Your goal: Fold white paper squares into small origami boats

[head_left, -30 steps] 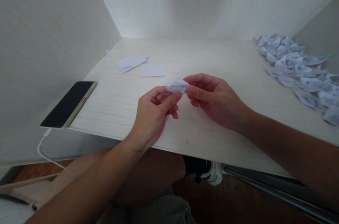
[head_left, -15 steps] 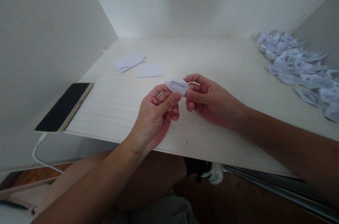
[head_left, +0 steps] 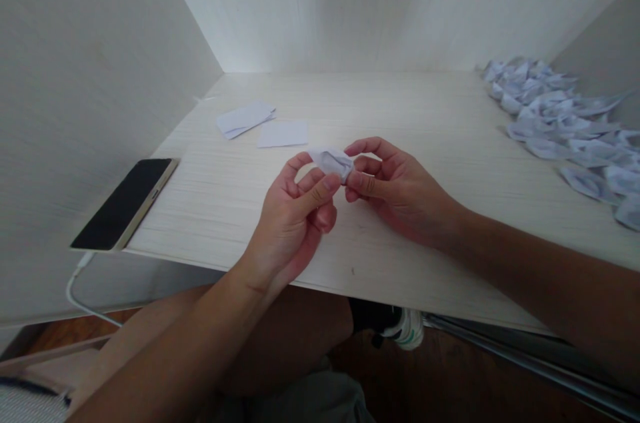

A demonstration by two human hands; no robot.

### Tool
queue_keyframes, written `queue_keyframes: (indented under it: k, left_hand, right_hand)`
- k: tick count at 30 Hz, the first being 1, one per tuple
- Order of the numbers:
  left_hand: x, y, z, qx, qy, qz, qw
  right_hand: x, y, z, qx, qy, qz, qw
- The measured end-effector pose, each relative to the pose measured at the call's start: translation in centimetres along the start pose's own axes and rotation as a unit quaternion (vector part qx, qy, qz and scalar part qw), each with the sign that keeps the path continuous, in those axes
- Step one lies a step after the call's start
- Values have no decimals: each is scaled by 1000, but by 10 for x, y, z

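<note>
A small folded white paper (head_left: pixel 330 162) is held over the bench (head_left: pixel 410 110), pinched on its near side by the left hand (head_left: pixel 295 210) and at its right end by the right hand (head_left: pixel 403 193). The fingers of both are drawn nearly together on it, though contact behind appears partly hidden. Folded pieces (head_left: pixel 565 120) are heaped far right.
</note>
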State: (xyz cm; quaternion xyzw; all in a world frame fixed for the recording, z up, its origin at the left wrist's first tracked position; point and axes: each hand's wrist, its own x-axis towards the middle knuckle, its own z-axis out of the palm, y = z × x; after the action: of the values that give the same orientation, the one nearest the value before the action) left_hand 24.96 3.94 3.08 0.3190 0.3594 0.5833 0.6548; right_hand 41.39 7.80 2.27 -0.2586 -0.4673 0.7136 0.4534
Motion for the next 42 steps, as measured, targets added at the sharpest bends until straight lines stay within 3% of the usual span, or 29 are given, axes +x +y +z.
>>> queue_keyframes:
  k: [3,5,7,9,14,20,25,30,35,37,40,42]
  left_hand:
    - [6,3,-13,166,24,191,967]
    - [9,8,-22,273,-26,255,927]
    - [8,14,-26,336,-102,264,899]
    - [6,18,-27,368,-137,271,879]
    - [3,21,-25,385,-135,277,870]
    - [5,25,-29,436,-163,311,828]
    - [3,23,-29,455,-116,297,831]
    - [3,22,-28,450,-83,277,845]
    - [3,22,-26,424,-75,275,860]
    - [3,20,-24,372,-77,243,892]
    - [4,12,-22,211,-72,114,968]
    - [6,7,-22,99,-61,34,993]
  right_hand:
    - [2,0,-4,-11,-9,0,1000]
    - [2,0,-6,-26,-21,0,999]
    - [3,0,-8,-43,-29,-1,999]
    - [2,0,-8,-59,-34,3,998]
    - [2,1,-9,-59,-56,11,997]
    - [1,2,-10,-86,-61,13,994]
    - [0,2,-10,-137,-35,7,990]
    - [-1,0,-5,-204,-5,-41,978]
    - [-3,-1,-2,-120,12,3,993]
    - [-3,-2,-1,-60,24,41,997]
    - [-2,-5,-1,-4,25,64,998]
    - [-1,-6,-2,-1,14,59,998]
